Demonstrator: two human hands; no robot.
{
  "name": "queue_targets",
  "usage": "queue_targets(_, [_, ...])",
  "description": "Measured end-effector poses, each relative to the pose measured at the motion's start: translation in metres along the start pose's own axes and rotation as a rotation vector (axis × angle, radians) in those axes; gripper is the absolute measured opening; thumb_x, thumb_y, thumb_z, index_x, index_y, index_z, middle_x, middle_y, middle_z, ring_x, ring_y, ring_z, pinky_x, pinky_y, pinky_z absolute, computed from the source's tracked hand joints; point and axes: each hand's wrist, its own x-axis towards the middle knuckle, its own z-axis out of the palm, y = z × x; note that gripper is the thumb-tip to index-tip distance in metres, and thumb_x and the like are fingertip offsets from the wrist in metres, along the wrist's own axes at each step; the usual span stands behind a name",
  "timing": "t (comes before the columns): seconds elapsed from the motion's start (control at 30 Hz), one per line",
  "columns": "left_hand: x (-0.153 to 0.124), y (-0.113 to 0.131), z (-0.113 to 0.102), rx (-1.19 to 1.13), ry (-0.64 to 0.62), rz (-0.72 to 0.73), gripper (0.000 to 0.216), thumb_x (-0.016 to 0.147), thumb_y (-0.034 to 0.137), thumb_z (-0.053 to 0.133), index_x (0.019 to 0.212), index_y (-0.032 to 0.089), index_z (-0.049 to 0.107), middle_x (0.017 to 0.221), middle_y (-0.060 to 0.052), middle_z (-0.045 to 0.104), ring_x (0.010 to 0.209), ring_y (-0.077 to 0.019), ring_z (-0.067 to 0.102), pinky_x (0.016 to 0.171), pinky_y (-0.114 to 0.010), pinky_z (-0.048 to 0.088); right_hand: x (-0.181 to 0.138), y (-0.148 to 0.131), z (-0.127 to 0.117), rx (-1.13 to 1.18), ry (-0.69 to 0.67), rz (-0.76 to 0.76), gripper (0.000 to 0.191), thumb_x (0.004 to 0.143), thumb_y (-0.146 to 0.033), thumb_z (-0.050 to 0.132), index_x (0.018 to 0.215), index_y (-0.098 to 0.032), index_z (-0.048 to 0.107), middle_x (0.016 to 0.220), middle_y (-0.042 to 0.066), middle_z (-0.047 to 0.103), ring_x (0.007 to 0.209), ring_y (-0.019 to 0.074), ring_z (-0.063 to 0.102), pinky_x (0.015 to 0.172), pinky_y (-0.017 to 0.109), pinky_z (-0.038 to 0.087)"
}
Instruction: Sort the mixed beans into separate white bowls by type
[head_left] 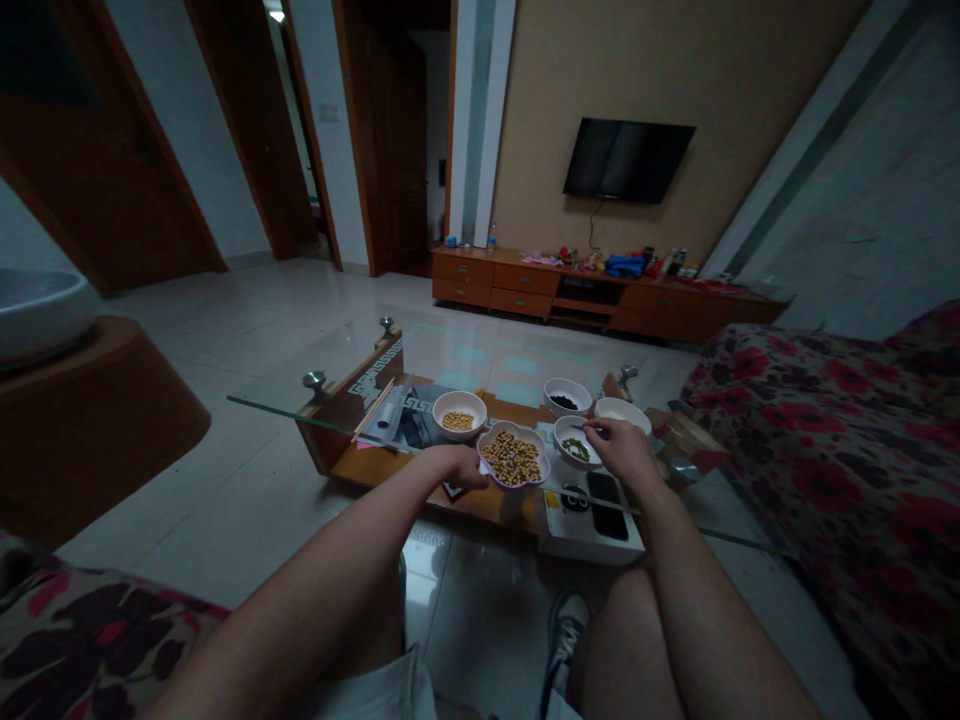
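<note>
My left hand (463, 467) is closed on the left edge of a flower-shaped dish (514, 484) that holds mixed yellow and green beans (511, 457). Over the right rim of a white bowl (574, 462) are the bent, pinched fingers of my right hand (619, 446); what they hold, if anything, is too small and dark to name. A few green beans (575, 449) lie in that bowl. Left of the dish stands another white bowl (460, 432) with yellow beans (457, 421). Behind my right hand are a bowl (555, 391) of black beans (564, 402) and a pale bowl (622, 408), partly hidden.
The bowls stand on a glass coffee table (277, 402) with chopsticks (373, 408) at its left. A white box (592, 545) and a dark phone (607, 505) show beneath the glass near my right arm. A flowered sofa (795, 440) flanks the right side.
</note>
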Motion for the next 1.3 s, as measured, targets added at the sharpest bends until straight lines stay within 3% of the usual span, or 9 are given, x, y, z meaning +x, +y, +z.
queue_targets(0.33, [0.004,-0.001,0.002,0.004,0.015,0.023,0.036,0.076,0.039,0.054,0.102,0.017,0.066,0.087,-0.007,0.069,0.065,-0.0170,0.061,0.066,-0.029,0.050,-0.004,-0.026,0.017,0.228,-0.143,-0.283,0.024,0.083,-0.028,0.051,0.088,-0.019,0.072,0.090,0.006,0.072,0.083,0.0178,0.063,0.073,0.026,0.044])
queue_targets(0.67, [0.007,-0.004,0.004,-0.011,0.015,0.031,0.037,0.076,0.039,0.054,0.103,0.018,0.067,0.090,-0.007,0.069,0.069,-0.0180,0.061,0.068,-0.029,0.050,-0.003,-0.031,0.029,0.159,-0.331,-0.285,0.026,0.082,-0.027,0.050,0.089,-0.019,0.074,0.087,0.006,0.072,0.077,0.0171,0.063,0.070,0.026,0.044])
queue_targets(1.3, [0.009,-0.006,0.004,0.024,0.019,0.016,0.038,0.076,0.042,0.054,0.101,0.016,0.066,0.089,-0.008,0.068,0.072,-0.0191,0.062,0.067,-0.028,0.050,-0.003,-0.035,0.027,-0.031,-0.340,-0.237,0.024,0.077,-0.025,0.053,0.090,-0.022,0.073,0.089,0.007,0.071,0.081,0.0171,0.063,0.069,0.025,0.043])
